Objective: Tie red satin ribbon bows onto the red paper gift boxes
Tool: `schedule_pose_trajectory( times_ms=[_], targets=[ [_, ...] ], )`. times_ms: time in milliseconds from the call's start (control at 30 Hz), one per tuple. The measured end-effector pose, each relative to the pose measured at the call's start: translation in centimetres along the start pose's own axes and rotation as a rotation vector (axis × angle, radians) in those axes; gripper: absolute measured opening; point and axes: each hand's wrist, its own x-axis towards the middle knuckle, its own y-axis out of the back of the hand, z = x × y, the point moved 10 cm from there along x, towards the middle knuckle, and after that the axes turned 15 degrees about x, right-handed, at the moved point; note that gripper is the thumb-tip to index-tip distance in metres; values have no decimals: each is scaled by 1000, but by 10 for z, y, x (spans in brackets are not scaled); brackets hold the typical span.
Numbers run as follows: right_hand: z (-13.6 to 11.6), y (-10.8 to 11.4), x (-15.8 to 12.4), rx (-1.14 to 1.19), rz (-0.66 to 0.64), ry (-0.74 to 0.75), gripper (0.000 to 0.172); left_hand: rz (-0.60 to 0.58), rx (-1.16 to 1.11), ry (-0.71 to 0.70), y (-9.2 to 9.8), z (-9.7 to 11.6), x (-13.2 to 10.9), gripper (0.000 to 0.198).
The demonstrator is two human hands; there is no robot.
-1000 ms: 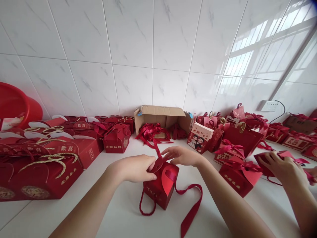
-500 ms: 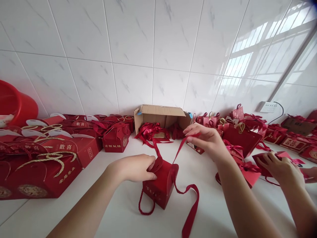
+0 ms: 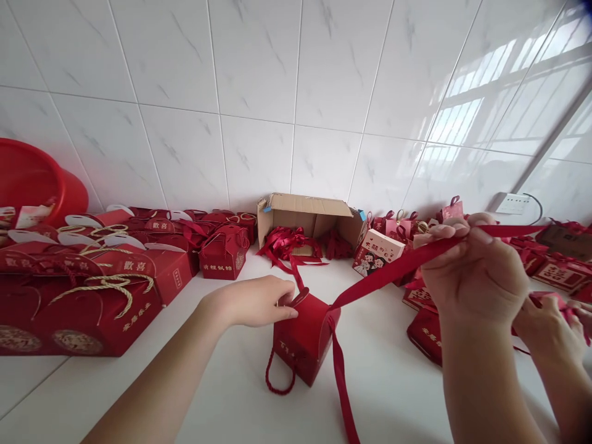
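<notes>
A small red gift box (image 3: 308, 336) with a rounded lid stands on the white table in front of me. My left hand (image 3: 263, 302) grips its left side near the top, thumb on the lid. A dark red rope handle (image 3: 280, 376) hangs at the box's front left. My right hand (image 3: 476, 265), raised at the right, pinches a red ribbon (image 3: 398, 266). The ribbon stretches taut from the slot at the box's right edge up to my fingers. Its other strand hangs down from the slot toward the table's front.
An open cardboard box (image 3: 309, 206) with loose red ribbons lies against the tiled wall. Rows of red gift boxes (image 3: 106, 296) fill the left, near a red basin (image 3: 69, 191). Smaller boxes (image 3: 377, 253) crowd the right, where another person's hands (image 3: 550, 330) hold a red box.
My right hand has moved right and toward me, pulling the ribbon out longer and tight. My left hand stays on the box. The other person's hands have shifted right.
</notes>
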Motion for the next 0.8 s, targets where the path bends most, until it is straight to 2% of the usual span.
schedule_pose_trajectory(
  times_ms=[100,167,333,433,533,633,800],
  targets=[
    [0,-3,-3,-84,24,19,11,50,-15,-4,5,-4,0,23],
    [13,-8,-5,-129,-7,-70,8,84,-42,-10,7,-6,2,21],
    [91,-17,-26,-306,-194,-548,13,126,-139,-8,8,-7,7,35],
    [138,-7,-47,-455,-276,-791,25,111,-182,-15,6,-3,8,36],
    [169,7,-62,-593,-334,-941,30,87,-211,-2,4,-2,8,36],
    [181,18,-67,-681,-346,-981,29,79,-227,12,4,-3,8,40],
    [180,20,-70,-716,-352,-1017,24,59,-246,9,1,-3,10,40]
  ],
)
